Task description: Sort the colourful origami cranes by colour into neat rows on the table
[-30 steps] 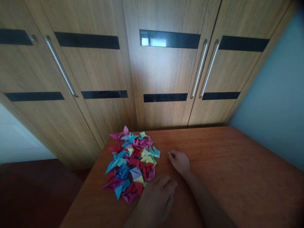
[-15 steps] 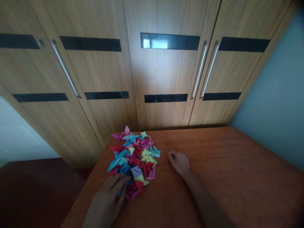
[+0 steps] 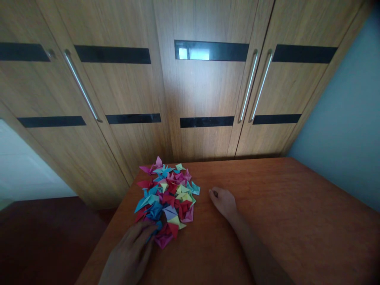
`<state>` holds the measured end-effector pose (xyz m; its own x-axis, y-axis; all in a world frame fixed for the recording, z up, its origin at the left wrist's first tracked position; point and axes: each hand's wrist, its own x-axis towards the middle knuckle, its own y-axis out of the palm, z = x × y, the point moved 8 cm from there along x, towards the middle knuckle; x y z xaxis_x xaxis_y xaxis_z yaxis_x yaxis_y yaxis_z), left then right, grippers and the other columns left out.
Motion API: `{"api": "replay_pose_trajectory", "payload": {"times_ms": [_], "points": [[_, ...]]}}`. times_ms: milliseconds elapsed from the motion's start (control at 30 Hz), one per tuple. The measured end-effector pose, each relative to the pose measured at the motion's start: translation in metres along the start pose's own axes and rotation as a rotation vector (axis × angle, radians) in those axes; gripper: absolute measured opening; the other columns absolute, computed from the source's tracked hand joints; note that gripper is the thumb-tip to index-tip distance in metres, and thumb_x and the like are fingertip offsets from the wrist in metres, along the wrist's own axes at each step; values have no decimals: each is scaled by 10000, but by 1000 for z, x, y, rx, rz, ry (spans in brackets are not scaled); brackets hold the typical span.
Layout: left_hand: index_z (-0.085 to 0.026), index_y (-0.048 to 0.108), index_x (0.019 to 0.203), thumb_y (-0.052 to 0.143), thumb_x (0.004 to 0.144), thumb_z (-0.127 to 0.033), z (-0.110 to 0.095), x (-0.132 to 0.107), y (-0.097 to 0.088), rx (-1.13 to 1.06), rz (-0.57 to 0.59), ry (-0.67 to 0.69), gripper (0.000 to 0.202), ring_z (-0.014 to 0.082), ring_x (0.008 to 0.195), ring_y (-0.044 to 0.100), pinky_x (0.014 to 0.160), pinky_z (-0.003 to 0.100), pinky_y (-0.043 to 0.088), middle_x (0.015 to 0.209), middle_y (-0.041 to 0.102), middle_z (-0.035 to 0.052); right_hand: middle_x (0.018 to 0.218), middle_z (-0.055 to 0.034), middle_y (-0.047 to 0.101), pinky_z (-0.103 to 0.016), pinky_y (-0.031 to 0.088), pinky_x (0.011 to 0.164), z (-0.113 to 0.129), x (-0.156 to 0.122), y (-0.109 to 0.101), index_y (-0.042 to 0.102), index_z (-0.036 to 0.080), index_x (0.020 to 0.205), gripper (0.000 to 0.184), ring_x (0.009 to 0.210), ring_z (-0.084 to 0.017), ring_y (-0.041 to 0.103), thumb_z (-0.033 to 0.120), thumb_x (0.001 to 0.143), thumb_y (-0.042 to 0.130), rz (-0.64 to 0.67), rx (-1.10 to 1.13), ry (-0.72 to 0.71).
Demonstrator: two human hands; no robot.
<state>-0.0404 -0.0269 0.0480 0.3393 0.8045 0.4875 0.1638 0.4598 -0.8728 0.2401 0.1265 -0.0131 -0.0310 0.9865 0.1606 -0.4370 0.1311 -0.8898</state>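
Many-coloured folded paper cranes [image 3: 169, 198] lie heaped on the left part of the wooden table, in red, pink, blue, yellow, purple and pale green. At the near-left edge of the heap, my left hand [image 3: 130, 247] has its fingers bent around a blue paper crane [image 3: 159, 225], which shows at the fingertips and in the gap by the thumb. Much of that crane is hidden by the hand. To the right of the heap, my right hand [image 3: 224, 202] rests on the tabletop in a loose fist, apart from the paper, with nothing visible in it.
The reddish-brown table [image 3: 282, 213] reaches back to a wooden wardrobe [image 3: 204, 95] with long metal handles [image 3: 248, 87] and dark strips. The table's left edge drops to a dark red floor [image 3: 53, 237]. A pale blue wall [image 3: 341, 138] stands on the right.
My left hand has drawn back a little toward me and to the left, uncovering more of the cranes beside its fingertips. My right hand stays in place.
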Motion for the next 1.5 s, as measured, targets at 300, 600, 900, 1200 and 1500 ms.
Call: {"api": "replay_pose_trajectory", "payload": {"times_ms": [300,600,900,1200,1500], "points": [[-309,675,991,483,841,-208,-2,-4,15,-41,154,-50,264,189,880,678,746,270,566,1007,696,0,729,-9,665,-234,271,553,1,-1,-1,625,230,733,337,676,-131,590,390,916,392,-8,-3,-5],[-310,683,977,498,822,-204,-6,-3,21,-102,172,-82,263,178,840,690,729,248,565,1005,709,-13,749,-12,671,-229,269,545,-1,0,1,634,235,760,333,695,-137,596,395,916,387,19,-23,12],[-287,648,986,484,869,-261,-20,9,24,-171,165,-135,203,166,820,677,709,250,550,996,685,7,748,-12,671,-222,290,565,0,0,0,642,239,762,341,695,-132,594,396,923,385,17,-22,10],[-276,590,1142,472,886,-285,-22,27,22,-131,129,-209,282,178,864,673,638,246,546,1151,635,38,755,-12,672,-228,283,558,2,-1,-2,640,235,769,333,697,-135,600,395,924,393,24,-21,11],[-274,631,1029,448,891,-271,-25,36,22,-215,142,-222,229,163,845,676,685,239,541,1065,679,9,760,-17,676,-231,289,558,2,-1,-2,646,231,780,335,714,-141,609,393,925,393,33,-22,15]]}}
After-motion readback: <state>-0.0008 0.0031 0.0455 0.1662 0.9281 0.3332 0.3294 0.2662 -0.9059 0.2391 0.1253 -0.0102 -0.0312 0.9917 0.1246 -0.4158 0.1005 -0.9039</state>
